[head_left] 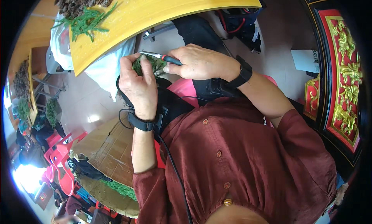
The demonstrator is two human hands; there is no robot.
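Note:
Thumb and fingers closed, my left hand [138,82] pinches a green needle sprig [157,66], which sits partly hidden behind the fingers. My right hand [203,62] is wrapped round the red and black handles of a pair of pliers [155,55]. Their metal jaws point left and reach the left hand's fingertips. Whatever lies between the jaw tips is too small to make out. Both hands are above my lap, near the curved edge of the yellow table [155,20].
Brown pine cones [79,1] and green sprigs [88,23] lie on the table. A white plastic bag [104,71] hangs below its edge. To the left stand an open cardboard box [110,150] and red plastic chairs [62,158]. A carved red and gold panel [345,77] stands at right.

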